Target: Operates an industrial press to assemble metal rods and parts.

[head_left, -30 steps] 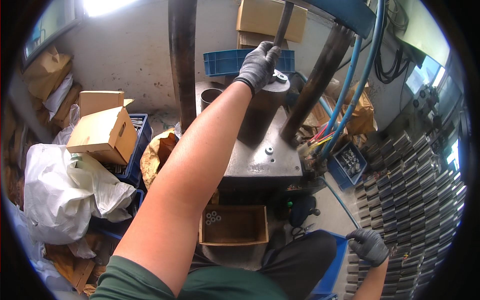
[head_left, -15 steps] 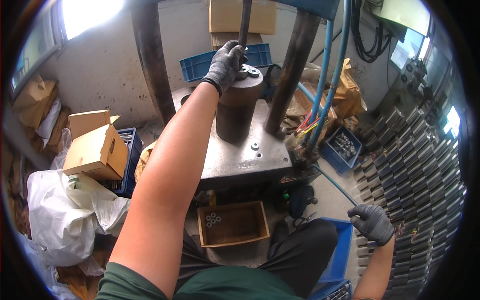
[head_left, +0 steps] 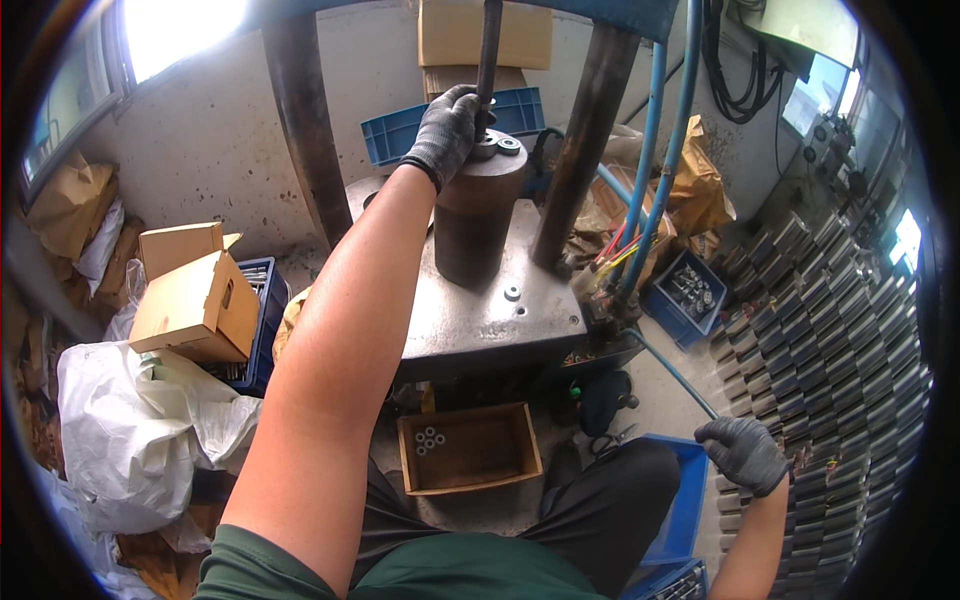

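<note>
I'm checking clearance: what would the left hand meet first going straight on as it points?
Probably the dark upright rod, immediately ahead of the left hand; depth leaves contact unclear.

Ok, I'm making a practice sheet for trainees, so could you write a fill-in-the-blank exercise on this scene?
1. The left hand, at the upright rod, wears a gray ____.
2. The right hand holds the slanting lever by its ____ (upper/lower) end.
3. In the wooden box, the rings cluster toward the picture's ____ (left/right).
4. The shirt is colored ____.

Missing words: glove; lower; left; green.
</note>
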The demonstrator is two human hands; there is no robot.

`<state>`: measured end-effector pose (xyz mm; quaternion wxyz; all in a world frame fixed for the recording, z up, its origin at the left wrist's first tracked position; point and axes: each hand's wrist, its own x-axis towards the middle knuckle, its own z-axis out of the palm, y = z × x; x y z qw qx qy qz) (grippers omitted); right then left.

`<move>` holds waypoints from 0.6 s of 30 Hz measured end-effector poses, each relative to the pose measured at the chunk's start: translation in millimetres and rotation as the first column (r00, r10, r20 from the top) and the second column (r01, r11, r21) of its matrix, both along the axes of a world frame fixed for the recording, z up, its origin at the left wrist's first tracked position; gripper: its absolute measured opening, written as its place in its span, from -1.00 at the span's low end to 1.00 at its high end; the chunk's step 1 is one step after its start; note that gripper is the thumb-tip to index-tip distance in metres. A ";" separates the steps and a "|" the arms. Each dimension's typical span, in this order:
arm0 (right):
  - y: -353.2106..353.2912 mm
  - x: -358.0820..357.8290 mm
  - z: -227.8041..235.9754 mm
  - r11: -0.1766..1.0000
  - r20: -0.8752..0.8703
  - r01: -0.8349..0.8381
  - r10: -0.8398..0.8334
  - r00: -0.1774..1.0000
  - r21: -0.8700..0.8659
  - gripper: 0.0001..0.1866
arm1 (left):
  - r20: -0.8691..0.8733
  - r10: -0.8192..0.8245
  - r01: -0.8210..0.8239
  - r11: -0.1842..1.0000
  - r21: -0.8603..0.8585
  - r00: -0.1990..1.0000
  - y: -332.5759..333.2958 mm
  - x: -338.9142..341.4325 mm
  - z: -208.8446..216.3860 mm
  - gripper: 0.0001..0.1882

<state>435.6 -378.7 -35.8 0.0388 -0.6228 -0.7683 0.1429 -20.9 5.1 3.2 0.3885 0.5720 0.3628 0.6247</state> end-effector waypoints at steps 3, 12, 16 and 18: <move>-0.2 0.9 1.1 0.995 0.007 0.035 -0.034 0.999 -0.096 -0.75 | 0.004 -0.007 0.007 1.000 -0.030 1.000 0.3 -0.2 1.5 -0.70; 2.7 -0.4 5.1 0.969 -0.055 0.154 -0.168 0.984 -0.191 -0.72 | 0.004 -0.010 0.010 1.000 0.003 1.000 -2.1 -0.3 0.3 -0.70; 1.3 -1.0 4.9 0.984 -0.098 0.133 -0.145 0.985 -0.119 -0.72 | 0.051 -0.028 0.029 1.000 -0.007 0.998 0.9 0.6 -0.9 -0.70; 1.3 0.5 6.2 0.984 0.016 0.070 -0.068 0.998 -0.161 -0.72 | 0.031 -0.011 0.012 1.000 -0.019 0.999 2.0 0.5 -1.1 -0.70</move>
